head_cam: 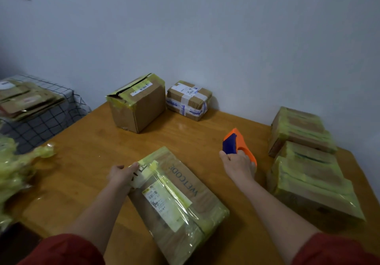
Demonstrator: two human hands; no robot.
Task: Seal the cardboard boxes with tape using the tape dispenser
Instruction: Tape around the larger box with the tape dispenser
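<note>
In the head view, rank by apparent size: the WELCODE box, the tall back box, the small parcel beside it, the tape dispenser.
1. WELCODE box, though nearest the camera.
2. Tall back box.
3. Small parcel.
4. Tape dispenser, partly hidden by the right hand; near the parcel's size, so unsure.

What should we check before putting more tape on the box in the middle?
1. Right hand grips the dispenser: ok.
2. Left hand holds the box by its corner: ok.
3. Box shut flat: ok.
4. Dispenser on the box: not ok, it is off to the side, over the table.
5. Loose tape end ready: cannot tell.
</note>
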